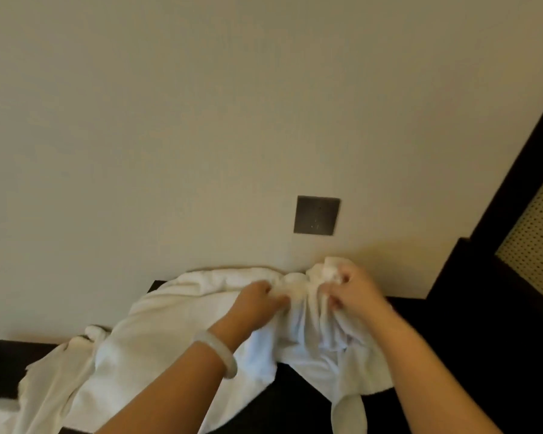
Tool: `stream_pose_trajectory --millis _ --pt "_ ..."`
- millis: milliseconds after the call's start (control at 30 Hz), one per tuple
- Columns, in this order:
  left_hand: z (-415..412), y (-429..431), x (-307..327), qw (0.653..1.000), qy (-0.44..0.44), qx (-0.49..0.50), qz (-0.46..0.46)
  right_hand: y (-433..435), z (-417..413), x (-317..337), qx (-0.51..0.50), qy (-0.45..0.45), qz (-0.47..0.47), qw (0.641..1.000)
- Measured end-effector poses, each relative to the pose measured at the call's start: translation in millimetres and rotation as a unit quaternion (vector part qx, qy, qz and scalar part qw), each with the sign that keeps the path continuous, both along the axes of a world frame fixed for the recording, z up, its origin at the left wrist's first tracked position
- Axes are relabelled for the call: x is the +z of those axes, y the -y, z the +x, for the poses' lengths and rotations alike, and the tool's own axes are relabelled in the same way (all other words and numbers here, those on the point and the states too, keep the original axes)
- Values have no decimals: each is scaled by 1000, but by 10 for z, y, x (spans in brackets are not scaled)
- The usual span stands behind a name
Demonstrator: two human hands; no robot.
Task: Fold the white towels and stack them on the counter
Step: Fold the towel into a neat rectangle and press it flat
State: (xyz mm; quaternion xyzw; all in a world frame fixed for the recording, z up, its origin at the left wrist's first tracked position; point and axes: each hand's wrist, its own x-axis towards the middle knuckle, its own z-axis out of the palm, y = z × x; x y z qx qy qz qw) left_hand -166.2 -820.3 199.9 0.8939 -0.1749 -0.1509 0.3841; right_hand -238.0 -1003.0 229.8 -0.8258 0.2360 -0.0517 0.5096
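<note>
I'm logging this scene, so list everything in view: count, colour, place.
white towels: count unclear, white, heaped on the counter
counter: one, dark, under the towels
wall: one, cream, behind the counter
wall plate: one, dark, on the wall above the towels
frame: one, dark, far right
perforated panel: one, cream, inside the frame
bracelet: one, pale, left wrist
left hand: one, gripping bunched towel
right hand: one, gripping bunched towel
</note>
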Motion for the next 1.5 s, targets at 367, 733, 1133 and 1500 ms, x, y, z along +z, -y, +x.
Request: stream_pose_trajectory --millis 367,733,1133,1500 --pt "-391 -964 -607 993 -6 -103 65 -472 -434 -270 -74 61 -74 993" --pt "-699 -110 250 947 -148 17 -286 -628 -759 138 -44 92 -170 980" --pt "-1275 -33 -296 900 -293 -60 -316 -872 -1540 -541 -142 98 469 866" --pt "-1450 -237 -213 993 -17 -56 -105 -1037 -1562 -446 -220 141 506 822"
